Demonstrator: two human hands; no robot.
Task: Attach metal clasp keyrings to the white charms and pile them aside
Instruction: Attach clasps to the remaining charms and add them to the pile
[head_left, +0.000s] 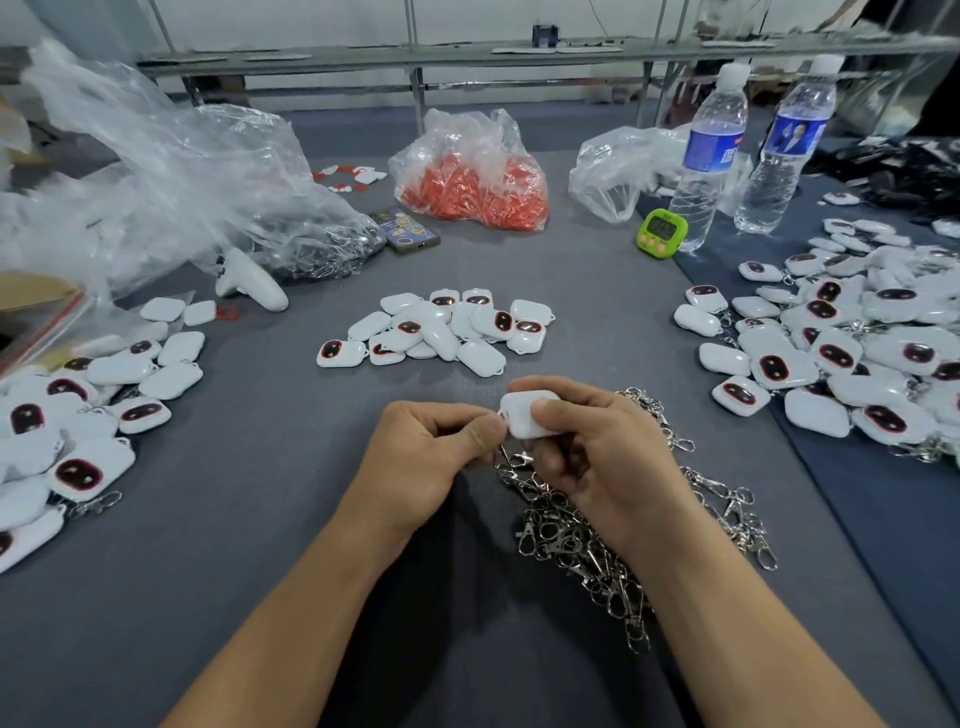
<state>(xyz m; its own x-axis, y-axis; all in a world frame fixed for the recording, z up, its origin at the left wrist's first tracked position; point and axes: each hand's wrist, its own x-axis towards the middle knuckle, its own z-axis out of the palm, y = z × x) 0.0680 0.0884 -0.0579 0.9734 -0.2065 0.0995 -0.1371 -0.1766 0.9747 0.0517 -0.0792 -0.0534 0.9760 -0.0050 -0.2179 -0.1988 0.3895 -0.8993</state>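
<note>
Fingers (457, 415) of the left hand (431, 457) are curled; thumb and forefinger press together in a pinch on one clasp (511, 458) at the corner of the charm; how the other fingers lie cannot be seen. Right hand (587, 462) grips one white charm (524, 413), thumb on the near face, forefinger curled over the top; the charm is held clear of the grey table (234, 597), plain side up, between the two hands.

Surroundings, left to right:
- one left pile (78, 426) of charms, some with clasps fitted, cut off by the frame edge and not countable;
- one large clear bag (156, 171), crumpled, lying over dark metal parts;
- one white handset (249, 280) at the bag's near edge;
- one phone (405, 228), face up;
- one middle pile (441, 327) of roughly twenty charms, overlapping, exact count not possible, well ahead of the hands;
- one bag of orange pieces (472, 176), beyond that pile;
- one heap of clasps (582, 545), tangled, partly hidden under the right wrist and forearm;
- one smaller clear bag (618, 166);
- one green timer (662, 233), upright, just beside the nearer bottle;
- two water bottles (711, 150), upright, capped, near each other;
- one right pile (857, 343), the largest, clasps showing among the charms.
</note>
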